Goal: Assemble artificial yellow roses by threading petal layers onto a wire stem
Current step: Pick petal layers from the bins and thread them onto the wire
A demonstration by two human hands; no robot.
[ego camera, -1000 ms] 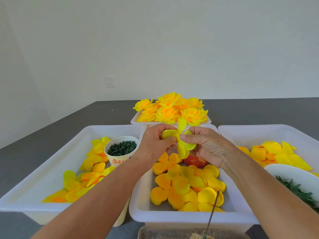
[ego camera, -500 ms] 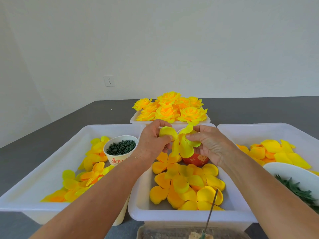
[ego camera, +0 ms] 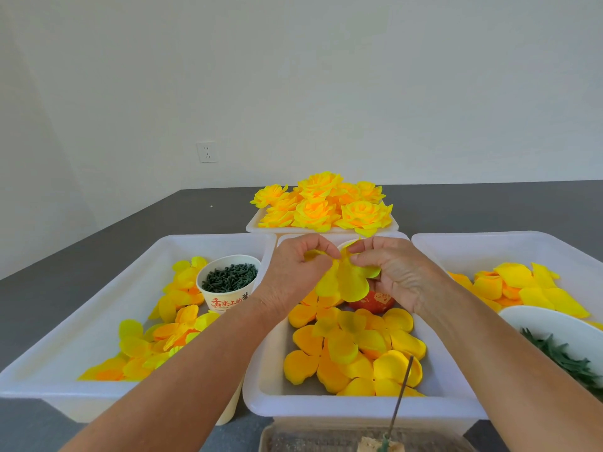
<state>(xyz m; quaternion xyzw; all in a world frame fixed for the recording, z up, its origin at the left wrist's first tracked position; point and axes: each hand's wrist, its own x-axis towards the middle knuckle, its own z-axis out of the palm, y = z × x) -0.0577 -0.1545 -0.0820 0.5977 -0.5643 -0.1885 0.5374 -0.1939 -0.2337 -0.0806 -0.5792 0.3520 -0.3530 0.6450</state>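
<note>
A yellow petal layer (ego camera: 346,282) hangs above the middle white bin (ego camera: 326,407), held between both hands. My left hand (ego camera: 298,272) pinches its upper left edge with thumb and fingers. Facing it, my right hand (ego camera: 396,274) pinches the upper right edge. Their fingertips nearly meet at the top of the layer. Loose yellow-orange petal layers (ego camera: 354,350) lie in the bin below. A thin wire stem (ego camera: 402,391) stands upright from a block at the near edge, below the hands.
A tray of finished yellow roses (ego camera: 323,207) stands behind. The left bin (ego camera: 98,321) holds petals and a paper cup of dark green pieces (ego camera: 228,277). The right bin (ego camera: 489,252) holds petals and a white bowl of green leaves (ego camera: 554,334). A red cup (ego camera: 373,301) sits behind the layer.
Both hands have drawn closer together at the top of the petal layer, which now hangs down flatter between them. The view has tilted slightly.
</note>
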